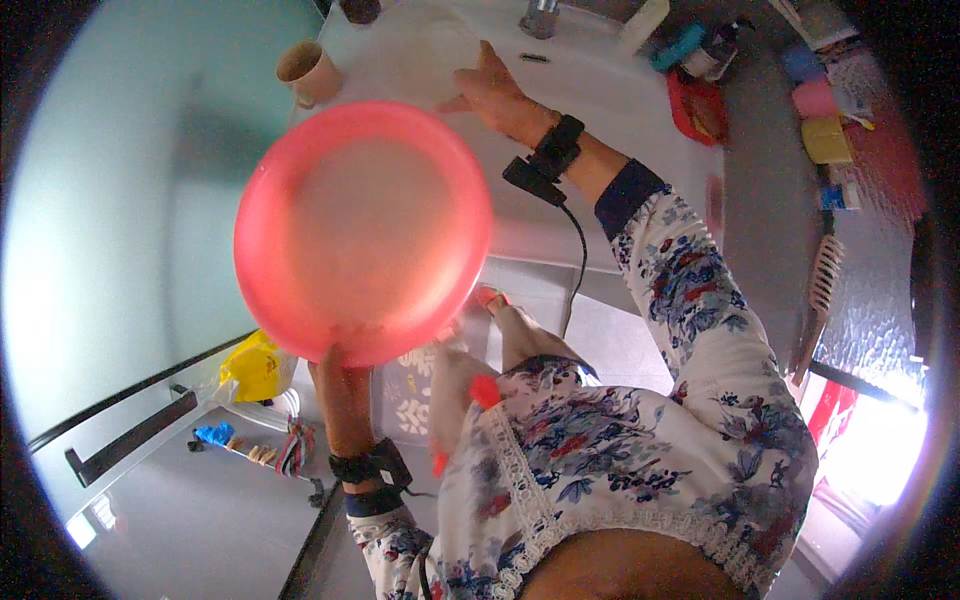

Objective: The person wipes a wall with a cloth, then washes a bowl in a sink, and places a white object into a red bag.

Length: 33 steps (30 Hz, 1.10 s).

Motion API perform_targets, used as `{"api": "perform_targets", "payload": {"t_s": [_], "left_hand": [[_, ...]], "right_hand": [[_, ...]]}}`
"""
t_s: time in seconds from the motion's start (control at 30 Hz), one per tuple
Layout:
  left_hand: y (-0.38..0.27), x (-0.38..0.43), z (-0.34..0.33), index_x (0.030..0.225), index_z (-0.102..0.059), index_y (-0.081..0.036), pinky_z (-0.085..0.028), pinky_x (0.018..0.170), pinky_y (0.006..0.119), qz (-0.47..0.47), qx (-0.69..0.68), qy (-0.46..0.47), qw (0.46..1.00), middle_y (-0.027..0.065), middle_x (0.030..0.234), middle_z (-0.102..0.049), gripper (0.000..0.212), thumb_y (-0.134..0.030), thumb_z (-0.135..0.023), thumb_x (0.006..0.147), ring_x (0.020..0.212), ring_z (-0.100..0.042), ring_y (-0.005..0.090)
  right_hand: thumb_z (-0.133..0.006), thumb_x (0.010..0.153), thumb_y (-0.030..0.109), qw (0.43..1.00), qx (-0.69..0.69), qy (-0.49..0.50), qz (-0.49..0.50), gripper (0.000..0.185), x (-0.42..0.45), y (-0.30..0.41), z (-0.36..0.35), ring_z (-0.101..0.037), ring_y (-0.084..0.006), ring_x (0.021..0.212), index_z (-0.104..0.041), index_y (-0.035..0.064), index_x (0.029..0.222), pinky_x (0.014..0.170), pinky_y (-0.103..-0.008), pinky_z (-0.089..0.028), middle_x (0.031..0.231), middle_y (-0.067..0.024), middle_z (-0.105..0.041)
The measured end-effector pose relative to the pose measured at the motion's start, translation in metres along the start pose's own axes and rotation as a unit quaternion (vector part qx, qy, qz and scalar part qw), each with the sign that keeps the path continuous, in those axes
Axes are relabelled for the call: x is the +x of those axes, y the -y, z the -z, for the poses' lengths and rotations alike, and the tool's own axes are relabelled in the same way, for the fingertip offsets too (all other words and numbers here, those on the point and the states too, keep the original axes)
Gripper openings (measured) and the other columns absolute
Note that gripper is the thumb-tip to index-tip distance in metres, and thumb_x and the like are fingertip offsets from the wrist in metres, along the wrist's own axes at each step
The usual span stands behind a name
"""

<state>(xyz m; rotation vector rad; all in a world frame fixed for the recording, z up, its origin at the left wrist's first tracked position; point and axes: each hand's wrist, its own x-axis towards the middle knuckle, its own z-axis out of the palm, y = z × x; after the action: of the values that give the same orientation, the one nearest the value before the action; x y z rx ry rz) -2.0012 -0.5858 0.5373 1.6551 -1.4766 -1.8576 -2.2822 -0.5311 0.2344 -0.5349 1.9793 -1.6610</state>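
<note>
A translucent pink plastic basin (367,225) is held up in front of me, its round base turned toward my eyes. My left hand (341,349) grips its lower rim, with fingers showing dimly through the plastic. Beyond it, my right hand (495,90) is over the white washbasin (630,97), fingers spread. Those fingers reach the edge of a pale, round, see-through shape (427,52); whether they grip it cannot be made out. Dark straps with small devices sit on both wrists.
A beige mug (307,73) stands at the washbasin's left corner, near a frosted glass panel (135,225). The faucet (540,16) is at the back. Along the right lie a red dish (697,109), sponges (825,139) and a wide-toothed comb (823,285). A yellow bag (255,367) hangs lower left.
</note>
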Motion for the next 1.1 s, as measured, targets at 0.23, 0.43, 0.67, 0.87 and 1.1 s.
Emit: {"api": "perform_targets", "payload": {"t_s": [0.23,0.43,0.67,0.87,1.1], "left_hand": [[0.028,0.014,0.035,0.127,-0.033,-0.002,-0.053,0.077,0.044,0.001,-0.012,-0.004,1.000,0.0137,0.112,-0.051,0.054,-0.008,-0.056,0.078,0.097,-0.056,0.0276],[0.026,0.016,0.019,0.125,-0.034,0.000,-0.054,0.076,0.044,-0.006,-0.021,-0.012,1.000,0.0160,0.112,-0.051,0.054,-0.002,-0.052,0.075,0.095,-0.058,0.0297],[0.024,0.024,0.034,0.127,-0.033,0.000,-0.054,0.076,0.044,0.011,-0.012,0.003,1.000,0.0162,0.113,-0.051,0.055,-0.005,-0.057,0.077,0.097,-0.058,0.0304],[0.026,0.020,0.005,0.129,-0.032,-0.002,-0.053,0.078,0.045,-0.005,-0.024,-0.035,0.999,0.0170,0.114,-0.050,0.054,-0.008,-0.056,0.080,0.099,-0.056,0.0311],[0.016,0.028,-0.019,0.124,-0.033,0.004,-0.051,0.082,0.048,0.015,-0.020,-0.003,1.000,0.0196,0.110,-0.052,0.051,0.000,-0.051,0.077,0.096,-0.058,0.0354]], "right_hand": [[-0.057,0.074,0.013,0.954,-0.135,-0.052,0.264,0.062,-0.064,0.076,-0.010,-0.035,-0.0413,0.122,-0.037,-0.0119,0.126,0.104,-0.0414,-0.028,0.135,-0.0357,-0.020],[-0.053,0.072,0.005,0.894,-0.366,-0.002,0.256,0.064,-0.086,0.090,0.015,-0.033,-0.0431,0.122,-0.029,-0.0107,0.129,0.107,-0.0423,-0.020,0.138,-0.0329,-0.018],[-0.052,0.070,0.003,0.945,-0.314,-0.049,0.076,0.048,-0.087,-0.080,0.071,-0.035,-0.0494,0.116,-0.047,-0.0097,0.117,0.096,-0.0575,-0.028,0.131,-0.0340,-0.031],[-0.054,0.071,0.009,0.618,-0.779,0.106,0.016,0.036,-0.106,-0.180,0.104,-0.033,-0.0577,0.113,-0.061,-0.0096,0.101,0.074,-0.0682,-0.038,0.119,-0.0406,-0.040],[-0.056,0.071,0.012,0.760,-0.640,-0.011,0.115,0.028,-0.051,-0.130,0.018,-0.045,-0.0586,0.099,-0.065,-0.0033,0.092,0.065,-0.0575,-0.046,0.105,-0.0433,-0.048]]}}
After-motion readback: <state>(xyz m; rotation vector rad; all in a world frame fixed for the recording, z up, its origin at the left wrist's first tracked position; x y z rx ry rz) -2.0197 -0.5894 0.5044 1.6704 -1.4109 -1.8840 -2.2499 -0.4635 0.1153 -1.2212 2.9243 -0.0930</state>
